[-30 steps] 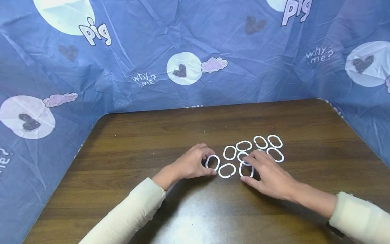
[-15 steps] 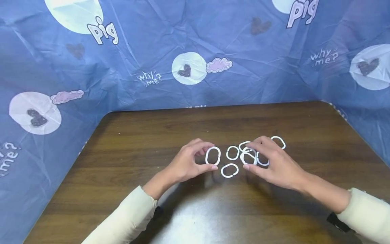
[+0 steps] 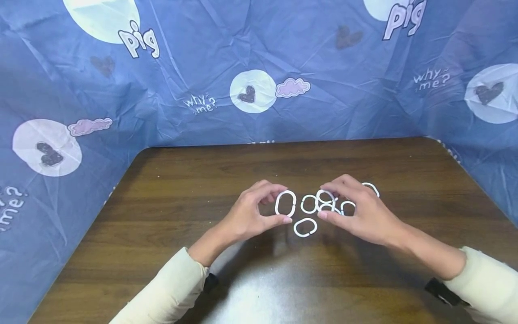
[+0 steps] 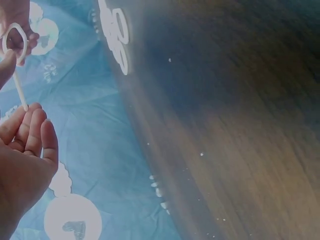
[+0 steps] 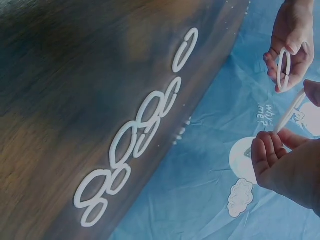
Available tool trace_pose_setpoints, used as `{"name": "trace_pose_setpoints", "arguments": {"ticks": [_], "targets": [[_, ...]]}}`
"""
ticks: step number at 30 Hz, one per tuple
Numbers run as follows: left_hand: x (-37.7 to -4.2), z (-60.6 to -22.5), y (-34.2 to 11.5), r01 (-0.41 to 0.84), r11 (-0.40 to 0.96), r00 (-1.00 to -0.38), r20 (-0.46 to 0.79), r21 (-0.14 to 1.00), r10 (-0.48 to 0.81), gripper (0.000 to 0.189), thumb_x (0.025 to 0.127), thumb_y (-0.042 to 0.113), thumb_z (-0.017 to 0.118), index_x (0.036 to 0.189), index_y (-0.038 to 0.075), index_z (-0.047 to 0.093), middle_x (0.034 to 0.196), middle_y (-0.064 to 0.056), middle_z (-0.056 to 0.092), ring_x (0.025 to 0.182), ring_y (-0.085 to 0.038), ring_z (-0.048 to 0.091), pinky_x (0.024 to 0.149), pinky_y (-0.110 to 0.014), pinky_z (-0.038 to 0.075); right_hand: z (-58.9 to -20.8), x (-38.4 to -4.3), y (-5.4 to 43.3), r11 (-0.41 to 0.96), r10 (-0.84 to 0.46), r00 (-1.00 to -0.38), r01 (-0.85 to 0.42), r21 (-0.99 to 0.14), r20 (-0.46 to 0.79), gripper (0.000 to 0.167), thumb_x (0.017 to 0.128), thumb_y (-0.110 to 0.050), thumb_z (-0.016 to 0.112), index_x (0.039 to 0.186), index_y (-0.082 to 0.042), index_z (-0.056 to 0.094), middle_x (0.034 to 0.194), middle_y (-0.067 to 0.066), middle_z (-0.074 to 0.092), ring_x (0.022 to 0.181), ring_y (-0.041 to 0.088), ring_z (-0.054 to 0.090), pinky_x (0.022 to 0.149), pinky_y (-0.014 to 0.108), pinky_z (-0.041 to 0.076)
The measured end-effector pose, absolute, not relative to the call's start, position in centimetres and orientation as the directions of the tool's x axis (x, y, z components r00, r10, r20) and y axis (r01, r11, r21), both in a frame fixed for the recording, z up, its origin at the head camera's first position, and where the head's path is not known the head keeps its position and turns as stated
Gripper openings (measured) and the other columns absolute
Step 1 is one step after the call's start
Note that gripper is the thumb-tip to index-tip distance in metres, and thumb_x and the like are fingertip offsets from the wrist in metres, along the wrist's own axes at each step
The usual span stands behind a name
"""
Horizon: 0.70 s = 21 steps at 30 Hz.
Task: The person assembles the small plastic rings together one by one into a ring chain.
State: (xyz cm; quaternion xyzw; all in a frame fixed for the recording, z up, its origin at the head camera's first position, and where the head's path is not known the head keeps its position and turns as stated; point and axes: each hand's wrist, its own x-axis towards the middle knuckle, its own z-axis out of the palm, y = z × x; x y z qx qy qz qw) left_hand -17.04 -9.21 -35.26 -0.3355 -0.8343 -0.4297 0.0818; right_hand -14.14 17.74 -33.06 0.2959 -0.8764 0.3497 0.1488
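My left hand point(image 3: 244, 213) pinches a white oval ring point(image 3: 277, 205) with a small gap in its side, holding it upright between thumb and fingertips. Opposite it, my right hand point(image 3: 366, 216) pinches a second white oval ring point(image 5: 290, 113) the same way. Both held rings are above the table and apart from each other. More rings of this kind lie flat below; one loose ring point(image 3: 296, 228) is nearest the front, between the hands. Part of the loose group is hidden behind my right hand in the head view.
Several rings lie in a loose line on the brown wooden table point(image 3: 194, 180), and one ring point(image 5: 176, 64) sits at the end of that line. Behind the table hangs a blue printed cloth point(image 3: 182, 58). Small white specks dot the tabletop.
Both hands have lifted their rings from the table. The left ring rose and turned more upright; the right one moved up, away from the front of the loose group.
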Motion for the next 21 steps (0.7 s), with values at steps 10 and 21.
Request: {"name": "trace_pose_setpoints", "arguments": {"ticks": [10,21], "targets": [[-17.1,-34.8,-9.2,0.672,0.374,-0.728,0.479,0.639,0.490,0.056,0.068,0.024,0.088,0.118,0.013,0.064,0.091,0.004,0.057,0.086,-0.020,0.056,0.077,-0.027,0.048,-32.7,-14.3,16.9,0.514,-0.434,-0.812,-0.578,-0.633,0.389,0.039,0.079,-0.021,0.080,0.115,-0.012,0.067,0.097,-0.010,0.059,0.087,0.013,0.058,0.077,0.024,0.046],[-16.9,-34.4,-8.7,0.705,0.332,-0.695,0.516,0.627,0.501,0.057,0.068,0.021,0.088,0.119,0.010,0.063,0.094,0.006,0.057,0.087,-0.019,0.056,0.079,-0.028,0.049,-32.6,-14.4,16.0,0.455,-0.461,-0.830,-0.525,-0.719,0.314,0.030,0.082,-0.020,0.076,0.110,-0.012,0.069,0.093,-0.006,0.062,0.083,0.014,0.058,0.075,0.026,0.048]]}}
